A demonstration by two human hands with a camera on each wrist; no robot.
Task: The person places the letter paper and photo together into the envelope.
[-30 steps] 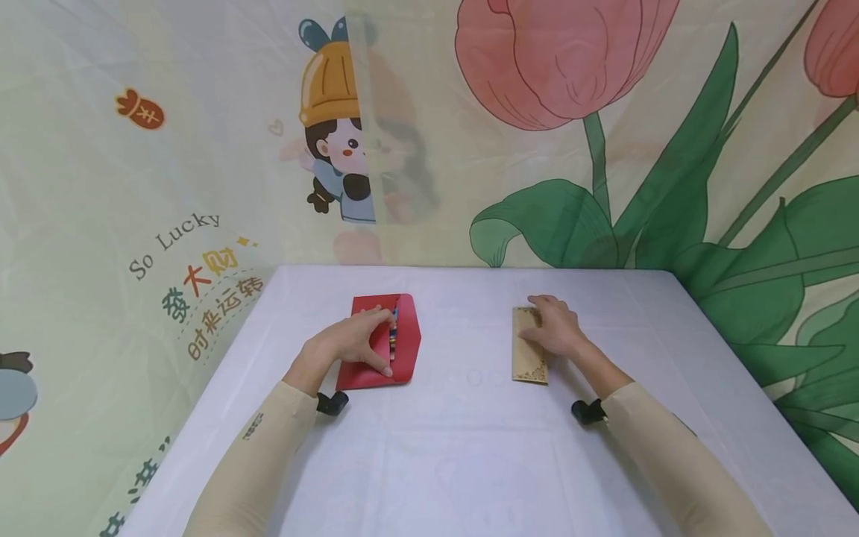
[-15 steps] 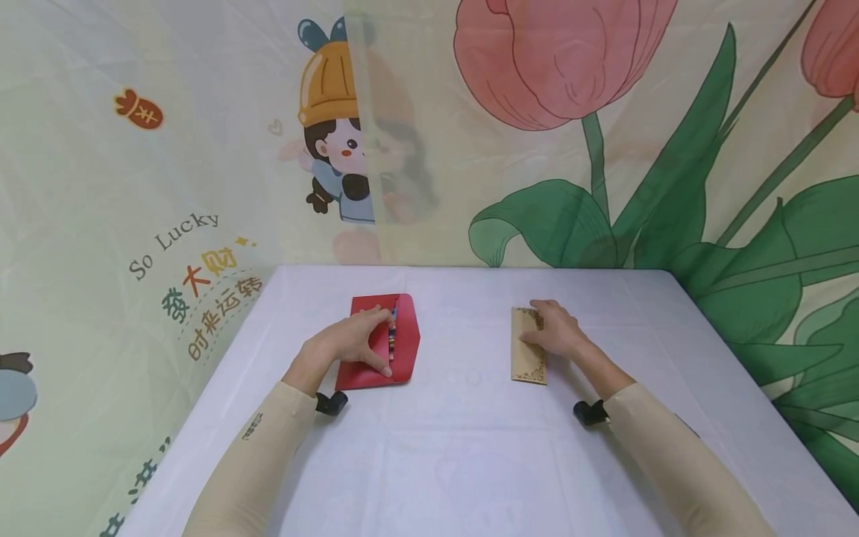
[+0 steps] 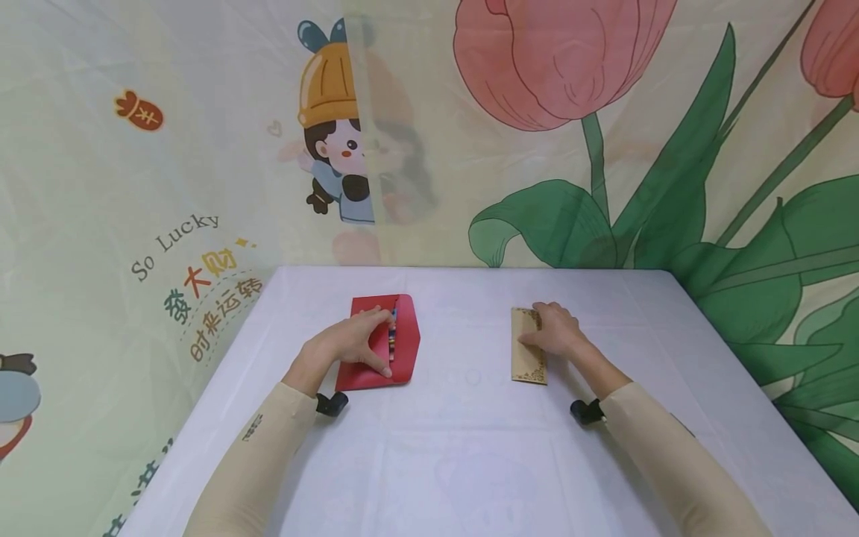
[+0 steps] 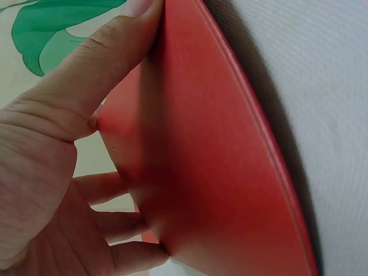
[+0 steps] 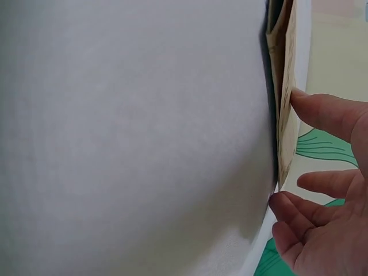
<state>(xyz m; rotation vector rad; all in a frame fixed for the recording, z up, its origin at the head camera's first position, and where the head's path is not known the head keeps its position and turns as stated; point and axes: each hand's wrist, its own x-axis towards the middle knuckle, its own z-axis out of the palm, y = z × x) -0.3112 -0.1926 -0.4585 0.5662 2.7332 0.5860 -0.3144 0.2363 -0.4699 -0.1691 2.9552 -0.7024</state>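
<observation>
A red envelope [image 3: 406, 343] lies on the table with its flap spread to the right. Multicoloured contents [image 3: 392, 350] show at its gaping mouth. My left hand [image 3: 350, 341] holds the pocket near the mouth, the thumb on the near side and the fingers at the far side. In the left wrist view, the fingertips [image 4: 155, 251] meet the envelope's edge. Farther right lies a narrow beige folded paper sleeve [image 3: 529, 358] with a brown floral border. My right hand [image 3: 555, 328] rests over its right side, the thumb [image 5: 322, 112] touching its face and the other fingers loosely bent near its end.
Both things lie on a white cloth-covered table [image 3: 456, 447]. A printed curtain [image 3: 429, 134] with tulips and cartoon figures hangs directly behind the table's far edge. Black wrist mounts [image 3: 588, 412] sit below the hands.
The right hand's upper fingers have drawn slightly right and nearer along the beige sleeve. The left hand and the red envelope stay as they were.
</observation>
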